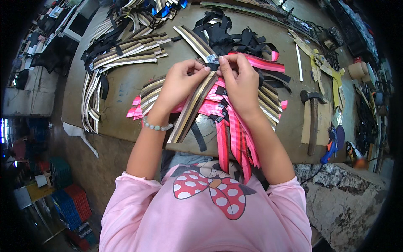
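Note:
Over the middle of the table, my left hand (181,80) pinches a brown, cream and black striped webbing strap (194,106) between thumb and fingertips. Opposite it, my right hand (241,80) is closed on the same strap where a short black band (213,66) crosses it. A small dark label (211,58) shows just above the fingertips. The strap's upper part slants away to the far left, its lower part toward me. Beneath my hands lie pink striped straps (235,134) and more brown-striped straps (153,94), partly covered by my wrists.
Bundled striped straps (130,52) lie at the far left, black webbing (218,33) at the back. On the right are a hammer (312,122) on cardboard, a white stick (299,63), yellow strips (336,80) and a blue glue gun (330,151). The table's front edge is near my body.

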The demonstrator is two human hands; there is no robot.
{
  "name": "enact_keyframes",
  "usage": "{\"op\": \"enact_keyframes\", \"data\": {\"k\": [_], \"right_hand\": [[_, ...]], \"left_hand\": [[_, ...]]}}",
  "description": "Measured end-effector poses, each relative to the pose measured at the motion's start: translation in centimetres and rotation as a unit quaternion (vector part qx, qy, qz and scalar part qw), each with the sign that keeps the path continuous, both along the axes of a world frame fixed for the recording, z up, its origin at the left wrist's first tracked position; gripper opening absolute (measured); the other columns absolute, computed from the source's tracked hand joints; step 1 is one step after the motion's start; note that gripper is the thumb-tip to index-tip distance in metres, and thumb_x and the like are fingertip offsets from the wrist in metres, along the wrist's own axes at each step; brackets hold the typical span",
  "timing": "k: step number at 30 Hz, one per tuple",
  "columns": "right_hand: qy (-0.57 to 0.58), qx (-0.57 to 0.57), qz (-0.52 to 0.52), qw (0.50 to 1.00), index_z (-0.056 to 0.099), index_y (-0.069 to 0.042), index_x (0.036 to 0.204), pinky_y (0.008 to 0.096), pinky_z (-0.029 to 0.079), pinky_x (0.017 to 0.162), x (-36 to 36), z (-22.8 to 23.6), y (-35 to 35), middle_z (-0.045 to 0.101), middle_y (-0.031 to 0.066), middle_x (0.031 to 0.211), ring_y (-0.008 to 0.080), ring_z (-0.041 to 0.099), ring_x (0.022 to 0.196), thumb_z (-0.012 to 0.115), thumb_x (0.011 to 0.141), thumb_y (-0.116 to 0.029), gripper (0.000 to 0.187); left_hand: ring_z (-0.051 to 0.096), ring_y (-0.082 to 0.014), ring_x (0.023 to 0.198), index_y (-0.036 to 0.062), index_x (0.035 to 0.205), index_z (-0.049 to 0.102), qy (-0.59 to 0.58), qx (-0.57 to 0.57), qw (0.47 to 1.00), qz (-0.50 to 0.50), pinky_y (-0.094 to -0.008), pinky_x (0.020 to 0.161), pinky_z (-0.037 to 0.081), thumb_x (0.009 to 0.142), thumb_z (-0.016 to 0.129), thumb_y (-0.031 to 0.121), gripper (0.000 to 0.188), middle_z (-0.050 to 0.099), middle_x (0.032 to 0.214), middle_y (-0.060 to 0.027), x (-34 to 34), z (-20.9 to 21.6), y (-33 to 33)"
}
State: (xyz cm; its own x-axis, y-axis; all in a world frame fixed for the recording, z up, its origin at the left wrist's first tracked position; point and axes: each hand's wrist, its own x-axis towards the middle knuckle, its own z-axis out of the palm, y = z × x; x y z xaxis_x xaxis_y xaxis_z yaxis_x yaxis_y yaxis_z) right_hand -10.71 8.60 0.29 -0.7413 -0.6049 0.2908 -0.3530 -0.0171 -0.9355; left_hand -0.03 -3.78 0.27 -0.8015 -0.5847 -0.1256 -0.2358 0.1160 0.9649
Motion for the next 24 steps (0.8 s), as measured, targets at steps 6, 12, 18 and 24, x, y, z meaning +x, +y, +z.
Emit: {"op": "enact_keyframes", "data": {"k": [6, 12, 18, 24], "right_hand": [[0.091, 0.073, 0.043, 0.992, 0.06, 0.004, 0.09, 0.0371, 0.053, 0.065, -0.3, 0.3, 0.2, 0.063, 0.0172, 0.086, 0.0289, 0.066, 0.074, 0.063, 0.091, -0.011, 0.015], [0.117, 0.078, 0.032, 0.99, 0.064, -0.001, 0.09, 0.0408, 0.051, 0.068, 0.1, 0.1, -0.4, 0.063, 0.0157, 0.085, 0.0324, 0.064, 0.076, 0.065, 0.089, -0.015, 0.014], [0.151, 0.079, 0.028, 0.985, 0.067, -0.004, 0.091, 0.043, 0.049, 0.072, 0.2, -0.5, -0.5, 0.063, 0.0143, 0.086, 0.0336, 0.062, 0.08, 0.065, 0.088, -0.018, 0.014], [0.226, 0.1, 0.015, 0.969, 0.067, -0.005, 0.09, 0.0432, 0.05, 0.074, 0.5, -0.4, -0.6, 0.061, 0.013, 0.09, 0.0329, 0.061, 0.085, 0.066, 0.087, -0.019, 0.014]], "left_hand": [[0.047, -0.0006, 0.059, -0.0027, 0.094, 0.066, -0.011, 0.059, 0.998, 0.019, -0.0163, 0.05, 0.032, 0.09, 0.069, 0.015, 0.018, 0.061, 0.073, 0.0019, 1.5, 0.2, -0.5], [0.055, -0.0045, 0.06, -0.0088, 0.09, 0.066, 0.028, 0.092, 0.995, 0.038, -0.0193, 0.052, 0.042, 0.086, 0.069, 0.01, 0.02, 0.064, 0.071, -0.0032, 1.6, 0.2, -0.5], [0.056, -0.0051, 0.062, -0.0088, 0.09, 0.065, 0.033, 0.073, 0.996, 0.044, -0.0188, 0.056, 0.044, 0.084, 0.069, 0.009, 0.019, 0.065, 0.073, -0.004, 1.8, -0.2, -0.6], [0.057, -0.0049, 0.064, -0.0083, 0.09, 0.066, 0.038, 0.062, 0.997, 0.04, -0.0189, 0.057, 0.045, 0.085, 0.069, 0.01, 0.019, 0.065, 0.074, -0.0037, 1.8, -0.3, -0.5]]}}
